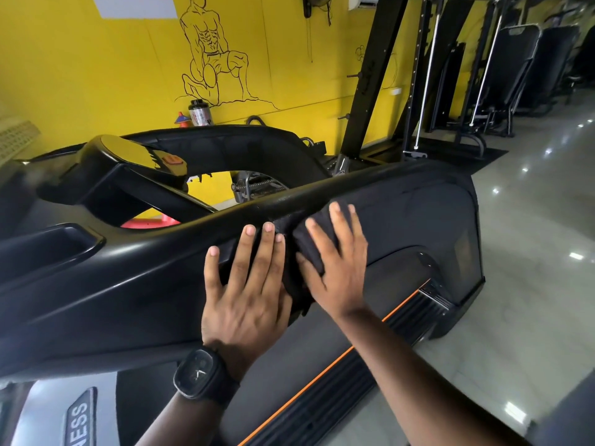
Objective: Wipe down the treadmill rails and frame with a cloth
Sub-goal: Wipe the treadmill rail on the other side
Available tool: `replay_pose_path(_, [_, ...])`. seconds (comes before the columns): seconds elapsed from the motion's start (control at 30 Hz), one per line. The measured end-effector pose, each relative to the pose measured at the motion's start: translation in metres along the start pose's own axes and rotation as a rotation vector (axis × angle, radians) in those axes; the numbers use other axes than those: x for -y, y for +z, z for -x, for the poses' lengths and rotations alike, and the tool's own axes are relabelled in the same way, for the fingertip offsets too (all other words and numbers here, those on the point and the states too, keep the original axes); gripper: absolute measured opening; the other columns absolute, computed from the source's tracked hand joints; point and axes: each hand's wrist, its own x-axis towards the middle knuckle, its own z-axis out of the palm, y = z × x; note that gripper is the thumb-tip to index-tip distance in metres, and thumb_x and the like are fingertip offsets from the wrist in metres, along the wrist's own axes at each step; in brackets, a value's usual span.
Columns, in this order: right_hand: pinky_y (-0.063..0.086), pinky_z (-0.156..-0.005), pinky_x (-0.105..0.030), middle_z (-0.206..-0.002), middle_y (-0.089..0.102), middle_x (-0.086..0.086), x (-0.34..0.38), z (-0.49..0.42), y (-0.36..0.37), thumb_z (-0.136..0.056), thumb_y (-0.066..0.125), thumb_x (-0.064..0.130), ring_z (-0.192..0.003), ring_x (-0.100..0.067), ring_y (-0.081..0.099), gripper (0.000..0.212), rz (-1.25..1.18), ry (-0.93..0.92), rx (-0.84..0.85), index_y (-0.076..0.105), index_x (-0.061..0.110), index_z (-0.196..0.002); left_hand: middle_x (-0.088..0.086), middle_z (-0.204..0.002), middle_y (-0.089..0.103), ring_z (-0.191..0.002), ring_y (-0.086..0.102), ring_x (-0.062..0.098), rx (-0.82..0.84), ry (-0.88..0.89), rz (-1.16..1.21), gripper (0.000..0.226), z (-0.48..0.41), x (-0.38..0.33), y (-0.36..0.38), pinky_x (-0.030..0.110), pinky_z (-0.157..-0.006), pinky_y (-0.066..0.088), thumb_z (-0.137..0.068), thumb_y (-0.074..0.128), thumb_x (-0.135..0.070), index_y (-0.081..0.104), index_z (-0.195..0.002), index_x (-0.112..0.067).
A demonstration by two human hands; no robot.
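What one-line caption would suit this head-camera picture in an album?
Both hands, left hand and right hand, press a dark cloth flat against the black treadmill rail.

Little lettering can be read. On the grey treadmill deck panel (48, 410), at the lower left below the black treadmill rail (128, 272), a dark badge (80, 420) carries pale capitals reading "NESS", perhaps the end of a longer word cut off by the frame edge. Beyond the rail, against the yellow wall, a canister (199, 113) bears a printed label too small to read. The wristwatch (198, 375) face below the rail shows no legible digits.
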Motion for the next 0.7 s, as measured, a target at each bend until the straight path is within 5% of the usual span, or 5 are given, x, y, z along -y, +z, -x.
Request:
replay_pose_path(0.17, [0.024,-0.122,-0.056,-0.167,0.026,-0.007,0.02,0.003,0.012,-0.101,0.049,0.039,-0.155,-0.024,0.021,0.056,-0.228,0.863,-0.231,0.041,0.023,-0.154,0.007,-0.16,0.032,-0.15,0.025,0.024,-0.013,-0.019,-0.011,0.067,-0.002,-0.006,0.002,0.058,-0.119,0.008,-0.087,0.047,-0.03,0.04,-0.151,-0.009])
replay_pose_path(0.37, [0.023,-0.122,-0.042,-0.158,0.034,-0.017,0.001,-0.001,0.002,-0.104,0.05,0.041,-0.148,-0.049,0.029,0.047,-0.051,0.058,-0.053,0.047,0.018,-0.144,0.007,-0.16,0.033,-0.149,0.027,0.024,-0.031,-0.008,-0.007,0.062,-0.006,-0.011,0.007,0.057,-0.12,0.009,-0.091,0.041,-0.03,0.041,-0.15,-0.01])
replay_pose_path(0.53, [0.028,-0.119,-0.057,-0.167,0.025,-0.006,-0.001,-0.002,0.012,-0.101,0.052,0.039,-0.154,-0.023,0.024,0.055,-0.259,0.838,-0.265,0.043,0.021,-0.153,0.007,-0.16,0.032,-0.149,0.027,0.025,-0.019,-0.004,-0.006,0.066,-0.011,-0.016,0.008,0.058,-0.119,0.009,-0.088,0.046,-0.03,0.04,-0.15,-0.009])
replay_pose_path(0.57, [0.026,-0.12,-0.057,-0.168,0.024,-0.006,0.009,0.003,0.013,-0.101,0.052,0.037,-0.155,-0.022,0.022,0.056,-0.258,0.853,-0.244,0.041,0.022,-0.154,0.007,-0.16,0.033,-0.149,0.027,0.025,-0.019,-0.003,-0.008,0.065,-0.011,-0.017,0.008,0.058,-0.119,0.009,-0.089,0.045,-0.03,0.04,-0.15,-0.009])
replay_pose_path(0.7, [0.021,-0.123,-0.048,-0.161,0.032,-0.017,0.01,0.016,0.005,-0.102,0.049,0.039,-0.149,-0.048,0.026,0.05,-0.136,0.177,-0.027,0.045,0.017,-0.147,0.008,-0.159,0.034,-0.149,0.028,0.025,-0.029,-0.01,-0.02,0.061,-0.012,-0.019,0.01,0.058,-0.119,0.01,-0.093,0.039,-0.032,0.042,-0.15,-0.009])
